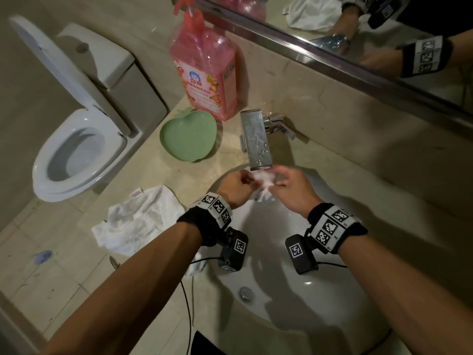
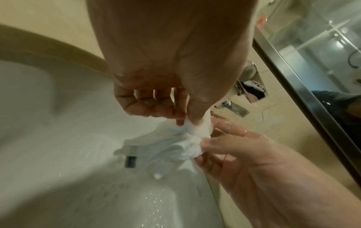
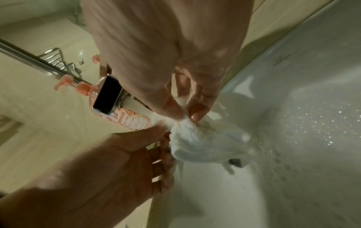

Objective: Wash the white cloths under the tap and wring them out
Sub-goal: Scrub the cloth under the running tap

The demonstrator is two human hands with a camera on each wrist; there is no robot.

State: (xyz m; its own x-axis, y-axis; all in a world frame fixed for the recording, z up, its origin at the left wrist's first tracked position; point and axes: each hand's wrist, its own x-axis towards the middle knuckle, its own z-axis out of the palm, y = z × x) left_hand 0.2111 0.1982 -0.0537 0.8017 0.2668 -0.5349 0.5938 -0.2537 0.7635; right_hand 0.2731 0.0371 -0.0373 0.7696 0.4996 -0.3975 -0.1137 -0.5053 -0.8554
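A wet white cloth (image 1: pixel 263 181) hangs bunched under the chrome tap (image 1: pixel 256 139), over the white sink (image 1: pixel 345 290). My left hand (image 1: pixel 238 185) pinches its left side with thumb and fingers. My right hand (image 1: pixel 289 187) pinches its right side. In the left wrist view the cloth (image 2: pixel 175 146) trails down with a dark label, held between my left hand (image 2: pixel 183 121) and right hand (image 2: pixel 203 148). The right wrist view shows the cloth (image 3: pixel 205 141) soaked, my right hand (image 3: pixel 187 117) pinching its top, my left hand (image 3: pixel 166 138) beside it. A second white cloth (image 1: pixel 138 219) lies crumpled on the counter.
A pink soap bottle (image 1: pixel 204 70) and a green heart-shaped dish (image 1: pixel 188 137) stand on the counter left of the tap. The toilet (image 1: pixel 76 139) is at far left. A mirror (image 1: pixel 358 34) runs along the back wall. The sink drain (image 1: pixel 246 293) lies near me.
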